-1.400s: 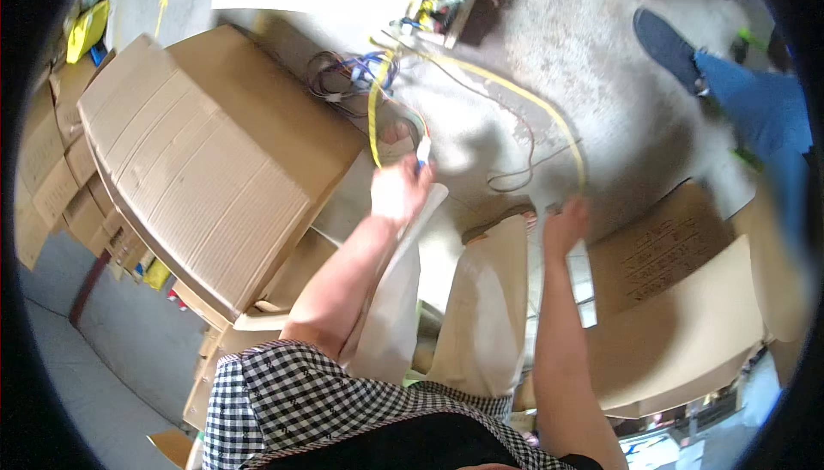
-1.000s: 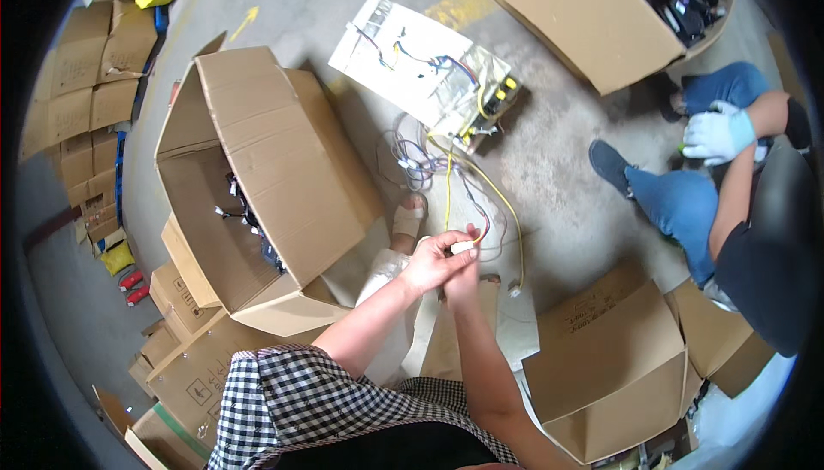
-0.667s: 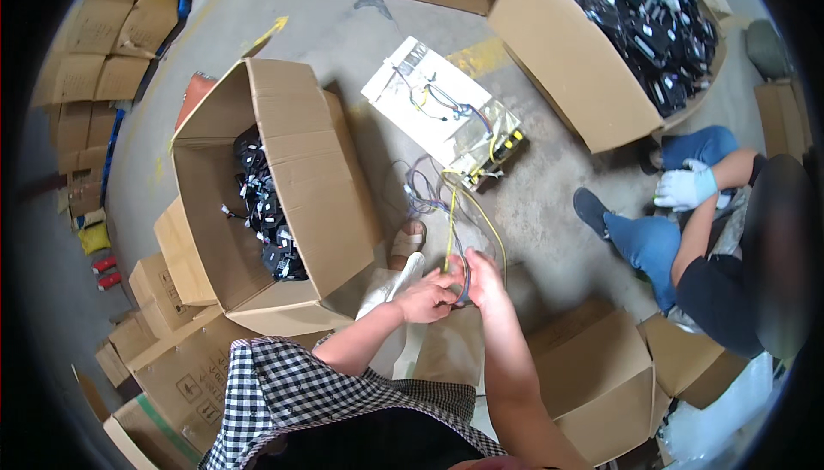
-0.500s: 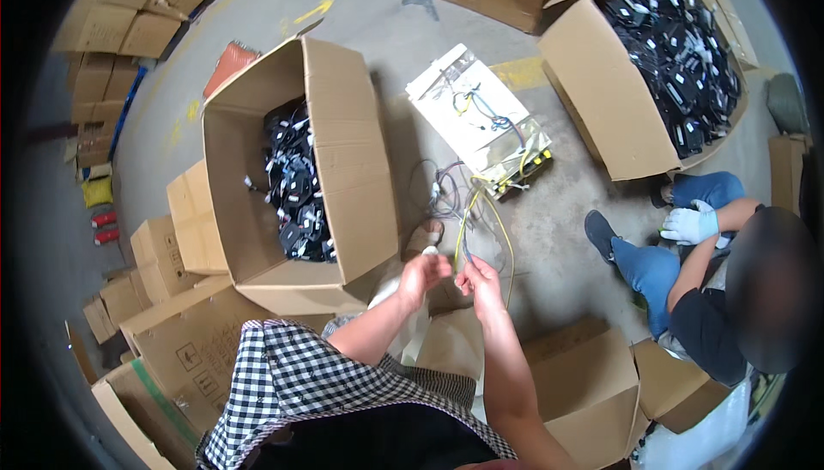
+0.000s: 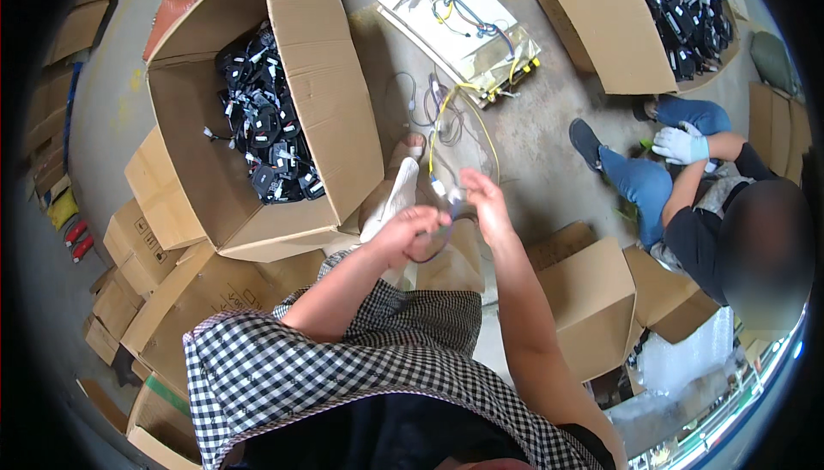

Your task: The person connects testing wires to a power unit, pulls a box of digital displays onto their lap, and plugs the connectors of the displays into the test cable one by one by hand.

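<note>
My left hand [image 5: 410,231] and my right hand [image 5: 482,204] are close together in front of me, both gripping a bundle of thin wires. A yellow wire [image 5: 445,131] runs up from my hands in a loop toward the floor. A coil of darker wire [image 5: 442,238] hangs between my fingers. Just left of my hands stands a large open cardboard box [image 5: 342,131] half filled with black coiled cable assemblies [image 5: 262,139].
A flat panel with wires [image 5: 455,24] lies on the concrete floor ahead. A second open box of black parts [image 5: 627,32] stands at the upper right. A seated person in white gloves [image 5: 682,145] works at the right. Smaller cartons [image 5: 592,298] surround me.
My hands came together from a spread position and now hold the wire bundle close. The view swung so the open box of black cables came into sight on the left.
</note>
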A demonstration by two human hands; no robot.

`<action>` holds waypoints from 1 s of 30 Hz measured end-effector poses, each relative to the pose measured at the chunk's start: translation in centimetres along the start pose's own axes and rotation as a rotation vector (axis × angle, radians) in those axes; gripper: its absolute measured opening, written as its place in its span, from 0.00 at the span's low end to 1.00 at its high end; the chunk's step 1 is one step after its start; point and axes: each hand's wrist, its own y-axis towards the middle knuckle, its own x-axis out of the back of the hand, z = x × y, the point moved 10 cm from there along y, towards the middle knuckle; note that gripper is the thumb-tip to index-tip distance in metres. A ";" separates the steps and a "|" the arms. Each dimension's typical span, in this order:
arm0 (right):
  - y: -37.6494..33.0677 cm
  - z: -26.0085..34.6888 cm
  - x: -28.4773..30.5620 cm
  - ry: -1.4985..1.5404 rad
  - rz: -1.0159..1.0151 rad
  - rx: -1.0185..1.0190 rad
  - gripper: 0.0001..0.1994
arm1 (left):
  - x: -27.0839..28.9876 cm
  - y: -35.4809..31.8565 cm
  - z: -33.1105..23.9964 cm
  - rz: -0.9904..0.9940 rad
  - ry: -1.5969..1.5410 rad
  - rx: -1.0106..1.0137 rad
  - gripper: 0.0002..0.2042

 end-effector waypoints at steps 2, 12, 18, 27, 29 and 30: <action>1.1 -1.1 1.3 0.045 -0.197 0.026 0.26 | -3.3 -2.2 3.5 0.307 0.221 0.069 0.12; -5.4 -5.1 -3.3 0.054 0.138 -0.395 0.18 | -7.6 -8.4 13.1 0.926 1.199 -0.005 0.14; -9.0 -11.4 -1.9 -0.484 0.063 -0.447 0.30 | -12.5 -10.2 9.0 0.892 0.887 -0.394 0.14; -11.1 -10.9 1.8 -0.933 -0.123 0.054 0.21 | -14.4 -12.4 9.1 0.988 1.054 -0.364 0.12; -12.9 -17.3 0.2 -0.993 0.470 -0.164 0.23 | -16.4 -14.0 4.9 1.002 0.970 -0.661 0.12; -13.7 -16.9 0.6 -0.992 0.473 -0.158 0.23 | -16.4 -14.9 1.6 0.888 0.786 -0.705 0.12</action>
